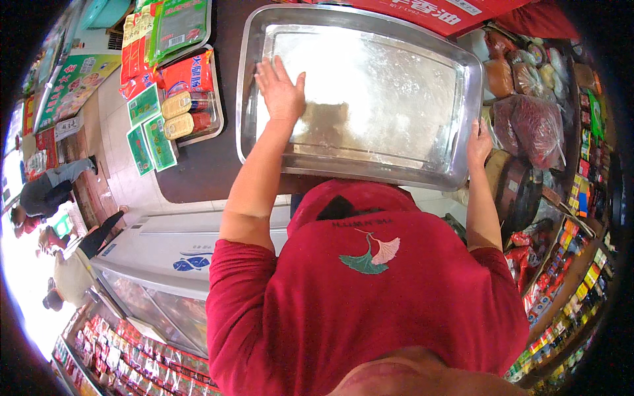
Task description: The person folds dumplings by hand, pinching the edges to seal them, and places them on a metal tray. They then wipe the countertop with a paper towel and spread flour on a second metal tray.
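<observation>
Before me on the dark counter is a large rectangular stainless steel tray [376, 99], shiny inside with whitish smears and water-like marks. My left hand [281, 89] is spread over the left part of the tray, palm down and fingers apart; whether it presses on the metal is hard to tell. At the tray's right side, my right hand [479, 143] grips the rim, thumb uppermost. The tray's near edge reaches close to my red shirt [366, 287].
Left on the counter [193, 173] are smaller trays with packaged food, cans [177, 114] and green cards [161, 141]. A red box [421, 15] stands behind the tray. Filled plastic bags [530, 128] crowd the right. A chest freezer [168, 247] stands lower left; people [69, 277] are beyond.
</observation>
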Tool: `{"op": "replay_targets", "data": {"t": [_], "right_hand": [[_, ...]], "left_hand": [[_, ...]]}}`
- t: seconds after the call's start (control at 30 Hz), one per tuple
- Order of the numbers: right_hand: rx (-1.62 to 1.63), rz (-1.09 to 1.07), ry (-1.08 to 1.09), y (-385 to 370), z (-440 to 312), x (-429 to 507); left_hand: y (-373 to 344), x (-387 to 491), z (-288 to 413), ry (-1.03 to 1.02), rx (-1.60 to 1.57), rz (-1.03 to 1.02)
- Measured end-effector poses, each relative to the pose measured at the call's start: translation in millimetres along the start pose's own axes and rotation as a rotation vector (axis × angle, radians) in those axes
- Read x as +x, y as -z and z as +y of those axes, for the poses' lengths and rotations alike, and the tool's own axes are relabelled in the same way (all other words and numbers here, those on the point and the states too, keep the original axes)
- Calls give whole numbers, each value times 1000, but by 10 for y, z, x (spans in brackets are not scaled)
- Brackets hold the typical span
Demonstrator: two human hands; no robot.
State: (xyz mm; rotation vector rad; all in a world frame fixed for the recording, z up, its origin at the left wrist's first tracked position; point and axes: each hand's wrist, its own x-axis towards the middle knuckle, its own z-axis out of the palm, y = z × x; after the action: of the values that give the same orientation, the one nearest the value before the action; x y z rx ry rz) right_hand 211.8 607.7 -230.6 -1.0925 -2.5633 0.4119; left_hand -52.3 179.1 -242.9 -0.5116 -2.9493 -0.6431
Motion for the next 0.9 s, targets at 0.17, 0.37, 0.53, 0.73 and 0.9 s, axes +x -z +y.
{"op": "replay_targets", "data": {"t": [0.17, 0.37, 0.53, 0.73, 0.9], "right_hand": [[4, -46, -12, 19, -22, 12], [-65, -4, 57, 6, -39, 39], [-60, -28, 72, 4, -67, 77], [-66, -77, 17, 39, -158, 100], [-51, 4, 116, 44, -167, 81]], "left_hand": [[-109, -235, 156, -103, -154, -95], [-65, 35, 3, -158, -242, 11], [-89, 614, -249, -75, 43, 5], [-278, 709, -234, -17, 81, 1], [-322, 534, -158, -101, 28, -48]]}}
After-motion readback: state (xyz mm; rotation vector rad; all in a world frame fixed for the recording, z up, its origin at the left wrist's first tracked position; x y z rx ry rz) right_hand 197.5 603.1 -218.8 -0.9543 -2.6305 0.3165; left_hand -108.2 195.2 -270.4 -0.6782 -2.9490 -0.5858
